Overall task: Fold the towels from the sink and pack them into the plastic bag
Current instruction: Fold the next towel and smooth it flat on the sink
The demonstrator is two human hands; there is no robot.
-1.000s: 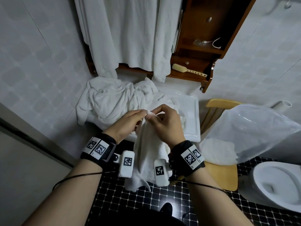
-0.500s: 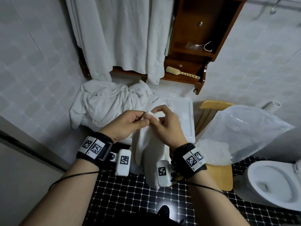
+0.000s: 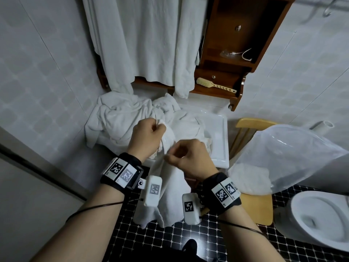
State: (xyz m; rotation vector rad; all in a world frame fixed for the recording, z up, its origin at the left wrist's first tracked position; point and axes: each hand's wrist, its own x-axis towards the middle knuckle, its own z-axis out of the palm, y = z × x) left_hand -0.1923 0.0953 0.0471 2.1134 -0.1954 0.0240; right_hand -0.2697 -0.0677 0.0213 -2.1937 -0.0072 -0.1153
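I saw left grip (image 3: 149, 136) clenched on top edge of hand towel (image 3: 170, 188) before sink (image 3: 222, 148), right grip (image 3: 190, 157) pinching it lower. Tail hung over tiled floor (image 3: 151, 241); a slack pinch could've dropped it, spoiling fold before plastic bag (image 3: 294, 154).

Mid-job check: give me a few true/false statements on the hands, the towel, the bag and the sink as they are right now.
1. The left hand and the right hand both grip one white towel. True.
2. That towel lies flat on the sink. False: it hangs from the hands toward the tiled floor.
3. The plastic bag lies on the floor. False: it rests on the yellow chair.
4. A crumpled towel pile lies in the sink. True.
5. A brush lies on the wooden shelf. True.
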